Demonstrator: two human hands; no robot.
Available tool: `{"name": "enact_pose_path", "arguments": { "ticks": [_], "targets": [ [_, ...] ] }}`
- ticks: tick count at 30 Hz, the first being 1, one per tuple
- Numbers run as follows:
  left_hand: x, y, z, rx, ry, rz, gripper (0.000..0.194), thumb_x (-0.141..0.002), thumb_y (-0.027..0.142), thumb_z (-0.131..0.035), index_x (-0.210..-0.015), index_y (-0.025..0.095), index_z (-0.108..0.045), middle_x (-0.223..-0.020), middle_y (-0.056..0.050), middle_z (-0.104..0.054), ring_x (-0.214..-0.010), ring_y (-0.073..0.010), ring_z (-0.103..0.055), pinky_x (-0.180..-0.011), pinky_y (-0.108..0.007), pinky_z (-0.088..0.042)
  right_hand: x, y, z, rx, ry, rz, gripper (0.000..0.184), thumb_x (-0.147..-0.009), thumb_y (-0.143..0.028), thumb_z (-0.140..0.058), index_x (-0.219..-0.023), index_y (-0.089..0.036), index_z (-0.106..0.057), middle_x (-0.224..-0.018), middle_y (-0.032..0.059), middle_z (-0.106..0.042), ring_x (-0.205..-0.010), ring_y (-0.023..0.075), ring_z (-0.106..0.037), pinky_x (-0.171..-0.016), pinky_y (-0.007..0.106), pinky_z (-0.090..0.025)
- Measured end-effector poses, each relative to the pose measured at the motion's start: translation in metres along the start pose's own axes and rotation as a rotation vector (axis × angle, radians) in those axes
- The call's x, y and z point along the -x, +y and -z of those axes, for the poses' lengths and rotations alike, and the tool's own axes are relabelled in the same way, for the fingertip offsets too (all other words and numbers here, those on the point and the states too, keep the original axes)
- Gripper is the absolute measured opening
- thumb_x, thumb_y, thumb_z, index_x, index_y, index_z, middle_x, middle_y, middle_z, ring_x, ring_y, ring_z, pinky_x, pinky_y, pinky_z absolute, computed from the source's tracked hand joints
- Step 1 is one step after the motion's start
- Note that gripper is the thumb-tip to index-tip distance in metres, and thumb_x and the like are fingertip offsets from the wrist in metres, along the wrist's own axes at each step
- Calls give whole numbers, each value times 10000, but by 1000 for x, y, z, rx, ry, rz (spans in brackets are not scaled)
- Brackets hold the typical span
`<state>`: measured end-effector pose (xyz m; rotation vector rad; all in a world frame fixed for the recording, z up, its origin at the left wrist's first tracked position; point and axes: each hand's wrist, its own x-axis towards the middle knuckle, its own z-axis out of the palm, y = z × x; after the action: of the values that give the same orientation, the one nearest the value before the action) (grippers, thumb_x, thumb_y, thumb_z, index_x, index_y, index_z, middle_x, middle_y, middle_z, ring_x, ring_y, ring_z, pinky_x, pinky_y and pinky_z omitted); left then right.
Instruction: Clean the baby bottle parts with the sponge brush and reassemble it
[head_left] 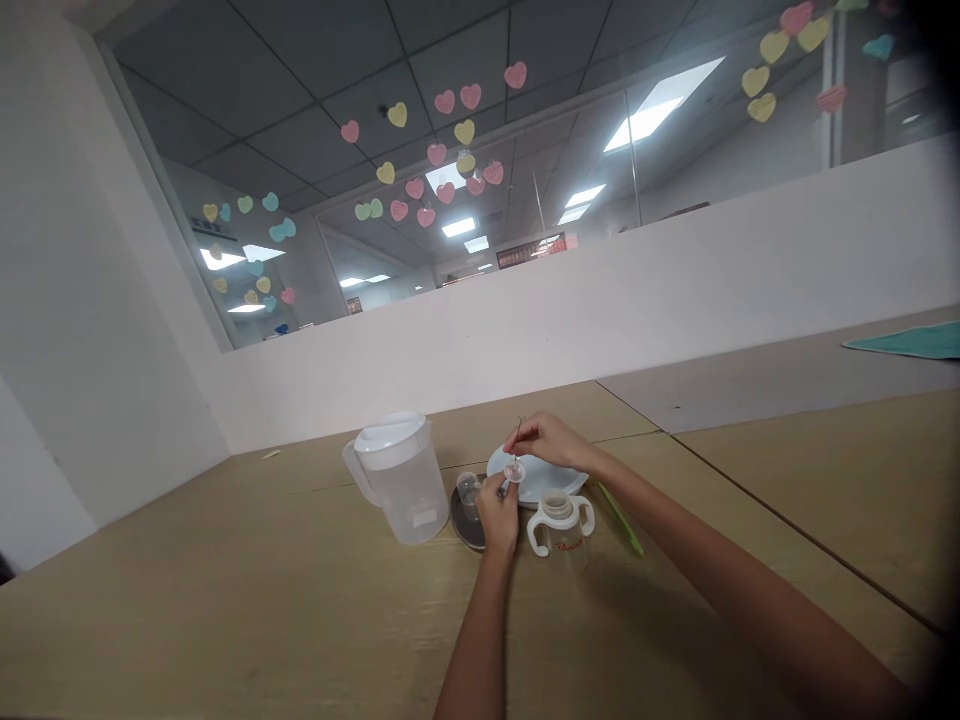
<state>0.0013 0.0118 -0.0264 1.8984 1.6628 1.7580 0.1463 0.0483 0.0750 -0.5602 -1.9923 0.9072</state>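
Note:
Between finger and thumb, my left hand [499, 512] holds up a small clear round piece [514, 470] that looks like a baby bottle's nipple. My right hand [553, 440] pinches a thin wire-like stick [519, 430], whose lower end meets the clear piece; its tip is too small to make out. Just right of my left hand stands a baby bottle [568, 538] with two white handles and no cap on its neck. Behind both hands lies a pale bluish-white dish [536, 482], partly covered by them.
A lidded clear pitcher [409, 490] stands to the left. Beside it a dark round tray [466, 530] carries a small clear cup [469, 490]. A long green object [621, 518] lies under my right forearm. At far right is a teal cloth [911, 342]; a white wall [525, 330] bounds the table.

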Motion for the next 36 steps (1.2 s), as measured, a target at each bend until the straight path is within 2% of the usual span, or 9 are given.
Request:
{"name": "enact_pose_path", "arguments": {
  "ticks": [3, 9, 18, 26, 36],
  "targets": [
    [0, -1, 0, -7, 5, 7, 344, -818, 407, -496, -881, 149, -714, -839, -84, -698, -750, -194, -584, -707, -288, -417, 1, -1, -1, 28, 1, 31, 123, -676, -231, -624, -702, -171, -727, -745, 33, -719, -737, 180, -656, -686, 271, -512],
    [1, -2, -1, 71, 16, 5, 364, -823, 430, -505, -959, 156, -702, -957, -97, -698, -886, -213, -601, -807, -312, -426, 4, -4, 0, 100, -71, 63, 146, -707, -217, -590, -719, -163, -725, -731, 29, -716, -716, 170, -653, -666, 252, -501],
    [0, -1, -1, 42, 25, 11, 310, -810, 365, -505, -908, 152, -707, -880, -87, -697, -820, -208, -592, -754, -303, -430, 6, -12, -1, 196, 13, 100, 145, -742, -194, -583, -722, -172, -725, -757, 36, -723, -720, 176, -663, -675, 260, -505],
    [0, 0, -1, 63, 13, 18, 312, -819, 364, -501, -944, 155, -697, -935, -89, -695, -864, -213, -593, -787, -313, -424, 9, -21, 4, 424, 125, 129, 181, -744, -141, -590, -808, -203, -747, -839, 37, -733, -791, 189, -665, -750, 269, -471],
    [1, 5, 1, 68, -2, -30, 355, -852, 429, -469, -890, 163, -702, -869, -72, -689, -799, -192, -570, -738, -286, -401, 12, -25, 0, 474, 3, 113, 167, -720, -123, -610, -757, -200, -754, -763, 30, -732, -716, 173, -664, -676, 236, -467]
  ]
}}
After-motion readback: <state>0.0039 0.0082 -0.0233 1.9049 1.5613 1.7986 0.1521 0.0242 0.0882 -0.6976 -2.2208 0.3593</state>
